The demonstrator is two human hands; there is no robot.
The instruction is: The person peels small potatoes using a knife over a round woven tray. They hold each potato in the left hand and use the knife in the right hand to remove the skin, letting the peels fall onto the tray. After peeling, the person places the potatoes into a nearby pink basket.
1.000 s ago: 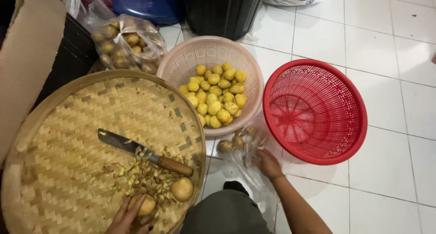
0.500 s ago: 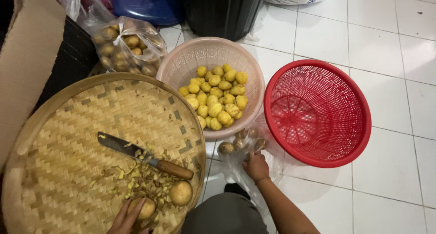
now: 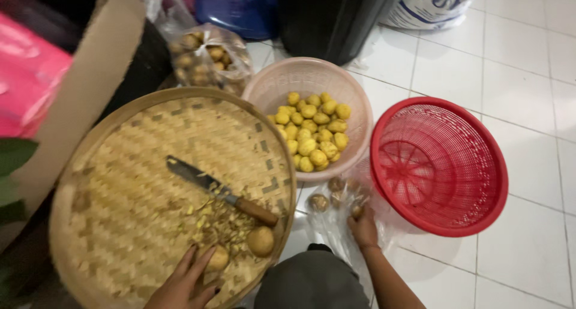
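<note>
My left hand (image 3: 183,282) rests on the round woven bamboo tray (image 3: 120,165), its fingers touching an unpeeled potato (image 3: 217,258). A second unpeeled potato (image 3: 261,241) lies close by, beside a heap of peels (image 3: 222,222). A knife (image 3: 219,190) with a wooden handle lies across the tray. My right hand (image 3: 363,228) reaches into a clear plastic bag (image 3: 336,210) on the floor and is on a small potato (image 3: 356,211) there. Behind the bag a pink basket (image 3: 312,81) holds several peeled yellow potatoes (image 3: 312,132).
An empty red plastic basket (image 3: 441,165) stands on the white tiled floor at the right. Another clear bag of unpeeled potatoes (image 3: 207,57) sits behind the tray. A brown cardboard sheet (image 3: 78,99) leans at the left. A dark bin (image 3: 330,18) and a white sack (image 3: 429,6) stand further back.
The view has shifted so everything sits further right. My right hand has moved deeper into the plastic bag towards the potatoes. My left hand stays on the potato on the tray.
</note>
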